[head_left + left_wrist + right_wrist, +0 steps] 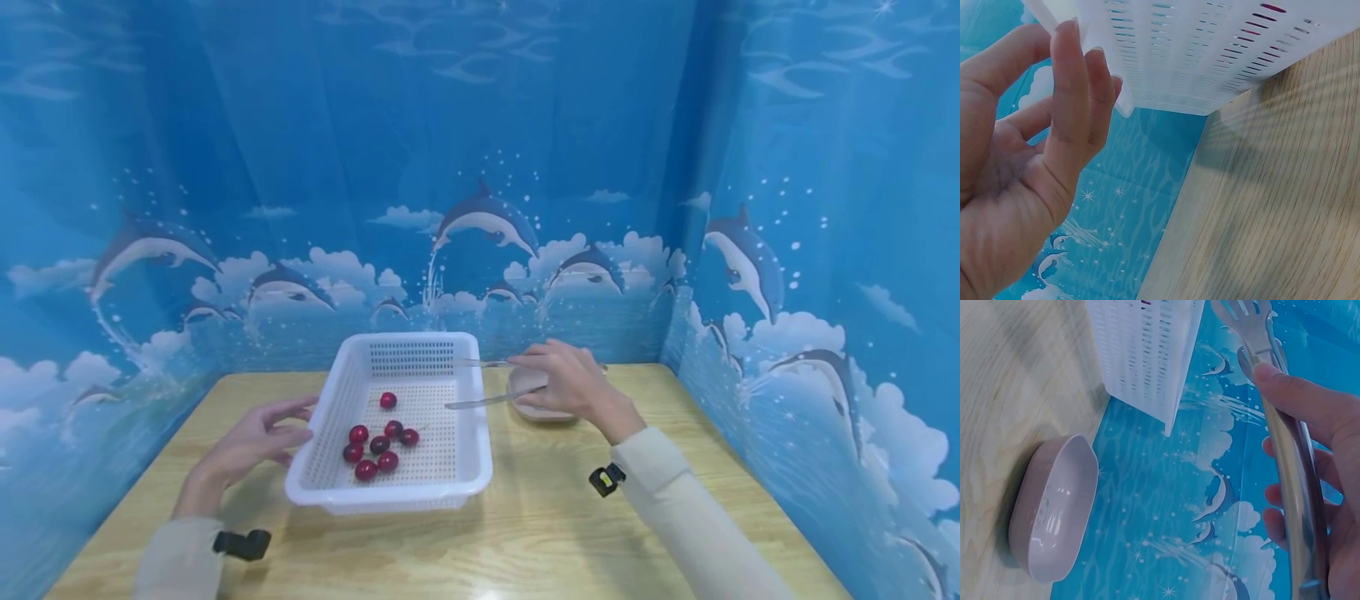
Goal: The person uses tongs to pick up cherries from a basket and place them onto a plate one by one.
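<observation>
Tongs (1291, 469), silver metal, spread: right hand (566, 379) is holding; round red cherries (379, 445) are probably needing gentle squeezing; relaxed left hand (251, 440) is touching white plastic basket (390, 495), nine o'clock.

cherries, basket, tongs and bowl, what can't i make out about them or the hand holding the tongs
Head view: part of the bowl, hidden behind the right hand and the tongs.
Left wrist view: the shapes of the cherries; the side of the basket leaves only red glimpses through its slots.
Right wrist view: the ends of the tongs, cut off by the top and bottom edges.
Right wrist view: part of the right hand, cut off by the right edge.
</observation>
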Action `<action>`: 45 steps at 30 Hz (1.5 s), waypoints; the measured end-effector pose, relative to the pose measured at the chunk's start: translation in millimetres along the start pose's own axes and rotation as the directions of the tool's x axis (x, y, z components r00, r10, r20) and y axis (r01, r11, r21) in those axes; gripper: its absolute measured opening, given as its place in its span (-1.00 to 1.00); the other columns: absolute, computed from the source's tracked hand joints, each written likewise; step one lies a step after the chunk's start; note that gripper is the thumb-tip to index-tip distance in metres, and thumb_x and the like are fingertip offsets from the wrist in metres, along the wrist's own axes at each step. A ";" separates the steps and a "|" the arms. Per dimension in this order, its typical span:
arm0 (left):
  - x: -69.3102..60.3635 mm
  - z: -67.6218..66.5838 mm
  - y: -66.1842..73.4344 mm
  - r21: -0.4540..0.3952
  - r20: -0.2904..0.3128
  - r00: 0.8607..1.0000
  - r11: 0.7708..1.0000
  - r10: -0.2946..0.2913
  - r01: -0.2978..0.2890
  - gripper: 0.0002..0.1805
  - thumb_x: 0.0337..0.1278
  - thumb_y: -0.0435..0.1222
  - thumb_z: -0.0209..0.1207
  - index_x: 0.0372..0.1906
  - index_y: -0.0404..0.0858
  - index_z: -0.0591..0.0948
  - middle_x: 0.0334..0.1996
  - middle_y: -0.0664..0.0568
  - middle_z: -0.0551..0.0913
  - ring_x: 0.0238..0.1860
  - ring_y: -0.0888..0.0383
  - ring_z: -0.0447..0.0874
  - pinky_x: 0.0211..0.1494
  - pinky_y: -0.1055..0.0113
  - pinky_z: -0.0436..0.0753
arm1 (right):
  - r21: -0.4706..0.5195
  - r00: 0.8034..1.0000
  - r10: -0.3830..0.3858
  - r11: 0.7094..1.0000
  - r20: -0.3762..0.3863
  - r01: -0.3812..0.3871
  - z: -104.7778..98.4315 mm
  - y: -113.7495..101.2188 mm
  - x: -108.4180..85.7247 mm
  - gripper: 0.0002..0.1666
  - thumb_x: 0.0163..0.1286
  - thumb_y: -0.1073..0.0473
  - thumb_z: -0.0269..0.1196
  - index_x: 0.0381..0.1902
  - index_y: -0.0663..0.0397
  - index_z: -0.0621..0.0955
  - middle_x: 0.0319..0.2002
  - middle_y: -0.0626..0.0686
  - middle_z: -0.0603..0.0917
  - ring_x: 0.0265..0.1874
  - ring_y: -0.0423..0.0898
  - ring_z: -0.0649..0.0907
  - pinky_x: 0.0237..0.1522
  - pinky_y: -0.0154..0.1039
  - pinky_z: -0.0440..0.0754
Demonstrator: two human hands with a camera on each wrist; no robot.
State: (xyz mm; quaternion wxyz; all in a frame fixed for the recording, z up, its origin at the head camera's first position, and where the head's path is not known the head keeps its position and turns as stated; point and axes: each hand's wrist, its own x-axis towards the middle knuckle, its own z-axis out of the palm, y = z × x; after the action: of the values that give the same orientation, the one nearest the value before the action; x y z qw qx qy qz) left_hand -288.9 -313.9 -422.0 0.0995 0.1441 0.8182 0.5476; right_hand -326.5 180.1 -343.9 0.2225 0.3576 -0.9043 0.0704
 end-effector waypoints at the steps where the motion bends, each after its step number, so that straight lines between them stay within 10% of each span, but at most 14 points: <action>1: -0.3 -0.3 0.0 -0.002 0.004 1.000 1.000 0.006 -0.006 -0.19 0.43 -0.25 0.21 0.61 -0.38 0.11 0.41 -0.53 0.39 -0.03 0.25 0.79 -0.10 0.05 0.83 | 0.003 1.000 0.003 1.000 0.006 -0.003 -0.1 -1.4 1.4 -0.31 0.09 -0.18 0.57 0.19 -0.17 0.72 0.03 -0.03 0.80 -0.08 0.00 0.74 -0.37 -0.28 0.69; 13: -3.2 -0.9 0.4 0.000 -0.009 1.000 1.000 0.009 -0.009 -0.19 0.42 -0.24 0.23 0.61 -0.36 0.14 0.44 -0.50 0.36 -0.01 0.28 0.79 -0.07 0.07 0.83 | 0.003 0.997 0.025 1.000 0.068 -0.025 6.8 -13.3 10.7 -0.29 0.11 -0.23 0.56 0.23 -0.25 0.69 0.10 -0.03 0.78 -0.01 0.03 0.73 -0.18 -0.07 0.77; 34: 3.6 3.4 1.2 0.039 -0.024 1.000 0.999 0.011 -0.010 -0.18 0.37 -0.19 0.27 0.59 -0.33 0.20 0.47 -0.45 0.35 0.04 0.11 0.79 -0.06 0.08 0.83 | 0.032 0.994 0.033 0.999 0.103 -0.036 13.2 -27.0 18.9 -0.35 0.14 -0.18 0.55 0.21 -0.30 0.70 0.05 -0.10 0.78 -0.10 -0.13 0.64 -0.25 -0.27 0.64; 45: 1.3 3.7 1.2 0.051 -0.040 0.999 0.999 -0.012 0.014 -0.19 0.37 -0.18 0.28 0.59 -0.30 0.21 0.45 -0.43 0.39 0.11 -0.03 0.77 0.01 0.08 0.82 | 0.023 0.991 0.015 1.000 0.133 -0.018 15.0 -34.4 26.1 -0.34 0.17 -0.20 0.53 0.24 -0.30 0.69 0.17 -0.05 0.75 0.20 0.06 0.69 0.23 0.15 0.70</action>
State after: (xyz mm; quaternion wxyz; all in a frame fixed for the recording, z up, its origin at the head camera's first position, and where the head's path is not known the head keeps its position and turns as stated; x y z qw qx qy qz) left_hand -288.7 -309.7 -422.2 0.0832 0.1303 0.8348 0.5284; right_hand -325.2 134.4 -346.5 0.1567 0.3565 -0.9191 0.0593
